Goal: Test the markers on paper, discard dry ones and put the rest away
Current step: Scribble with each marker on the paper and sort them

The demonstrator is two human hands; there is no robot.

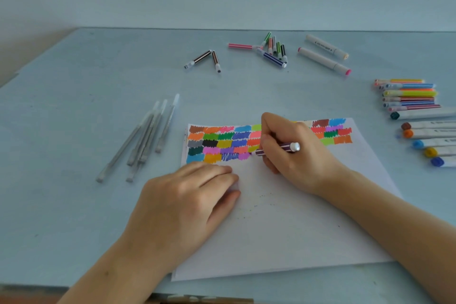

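- The right hand (293,153) pinches a purple striped marker (276,148) between curled fingers and thumb; its white end cap sticks out to the right over the knuckles, and its barrel slants down-left toward the sheet.
- The marker's tip is hard to make out: it sits at the edge of the last purple swatch, and I cannot tell whether it touches.
- The left hand (187,195) lies palm down on the paper (283,224), fingers straight and close together, fingertips just below the bottom row of swatches. Something pale seems to sit under the fingertips, too blurred to identify.
- The right hand hides the middle of the colour swatches (222,143), which run in rows across the paper's top part.
- On the table (74,217), left of the paper, lies a bundle of grey pens (143,140), some crossing each other.
- Beyond the paper lie two dark markers (207,59), a small heap of thin striped markers (271,49), and two thick white markers (325,57).
- At the right edge, a row of thin markers (407,94) and thick ones (429,140) is cut off by the frame.
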